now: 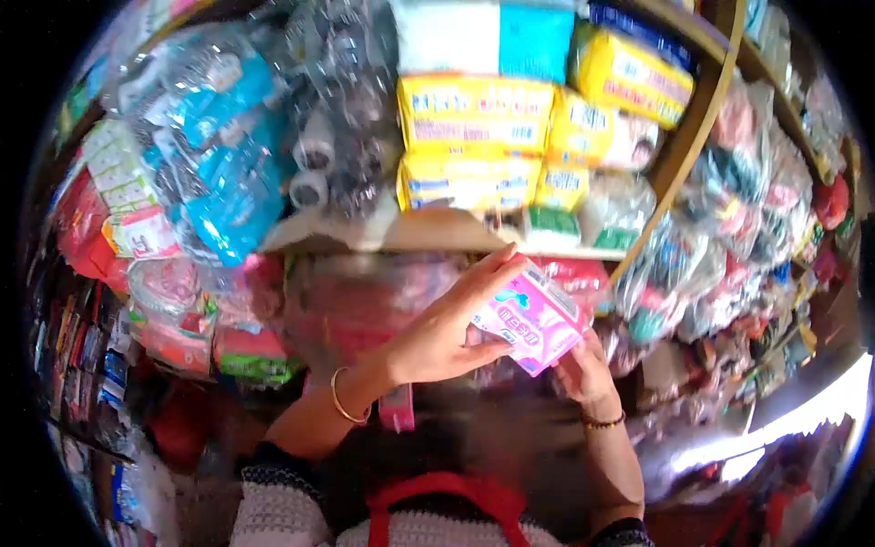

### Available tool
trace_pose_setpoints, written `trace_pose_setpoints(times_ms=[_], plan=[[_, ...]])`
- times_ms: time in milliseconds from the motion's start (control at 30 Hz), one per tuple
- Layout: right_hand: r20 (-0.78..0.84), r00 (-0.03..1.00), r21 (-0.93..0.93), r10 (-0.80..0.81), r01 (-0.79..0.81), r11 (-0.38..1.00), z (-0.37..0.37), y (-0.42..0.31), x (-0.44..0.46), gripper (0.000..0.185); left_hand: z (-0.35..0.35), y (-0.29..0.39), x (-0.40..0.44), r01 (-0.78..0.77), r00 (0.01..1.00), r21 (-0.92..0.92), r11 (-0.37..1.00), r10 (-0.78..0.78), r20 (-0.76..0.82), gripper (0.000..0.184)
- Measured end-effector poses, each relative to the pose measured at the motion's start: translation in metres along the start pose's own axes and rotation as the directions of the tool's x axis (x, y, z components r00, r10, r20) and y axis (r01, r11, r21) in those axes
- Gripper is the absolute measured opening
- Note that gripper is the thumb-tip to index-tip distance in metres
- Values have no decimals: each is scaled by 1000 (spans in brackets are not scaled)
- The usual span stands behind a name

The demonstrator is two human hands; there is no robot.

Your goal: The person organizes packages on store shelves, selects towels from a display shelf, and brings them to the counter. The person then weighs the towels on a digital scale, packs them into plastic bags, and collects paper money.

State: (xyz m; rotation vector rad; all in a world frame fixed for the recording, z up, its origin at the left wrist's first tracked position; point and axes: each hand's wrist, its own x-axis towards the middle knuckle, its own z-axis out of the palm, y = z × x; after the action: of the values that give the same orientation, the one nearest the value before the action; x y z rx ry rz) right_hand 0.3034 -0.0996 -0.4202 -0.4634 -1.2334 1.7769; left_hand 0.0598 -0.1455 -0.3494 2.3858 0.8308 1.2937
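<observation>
A pink packet (533, 324) with white lettering and a blue patch is held tilted in front of me, before the shelf. My left hand (451, 333) grips its left side, fingers along the upper edge and thumb across the front. My right hand (588, 369) holds the lower right corner, its fingers partly hidden behind the packet. The print is too blurred to read, so I cannot tell what is inside.
Yellow packs (474, 114) are stacked on a wooden shelf (383, 239) beyond my hands. Blue plastic-wrapped goods (228, 155) hang at the left. A curved wooden upright (690, 169) stands at the right, with clear bags of goods (693, 264) beyond it.
</observation>
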Motion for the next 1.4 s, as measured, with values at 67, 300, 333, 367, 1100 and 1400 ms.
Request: trace_pose_setpoints(times_ms=[67,300,333,367,1100,1400], plan=[[142,959,-172,-247,269,948,44,-42,24,83,-17,15,25,-9,993,85,996,19,-117,85],[256,872,-473,-417,489,733,113,-167,83,78,-81,74,104,-252,880,501,828,411,-238,80],[246,855,-508,-457,515,690,131,-190,85,79,-94,78,118,-300,846,583,755,493,-204,82],[296,820,-554,-490,565,611,140,-210,93,80,-106,83,132,-277,852,581,765,476,-219,82],[672,697,-727,-251,555,-404,242,-353,331,62,-251,30,305,124,838,6,992,-102,-536,54],[159,972,-966,-175,190,175,214,-360,310,100,-230,51,293,134,710,71,988,-46,-703,53]])
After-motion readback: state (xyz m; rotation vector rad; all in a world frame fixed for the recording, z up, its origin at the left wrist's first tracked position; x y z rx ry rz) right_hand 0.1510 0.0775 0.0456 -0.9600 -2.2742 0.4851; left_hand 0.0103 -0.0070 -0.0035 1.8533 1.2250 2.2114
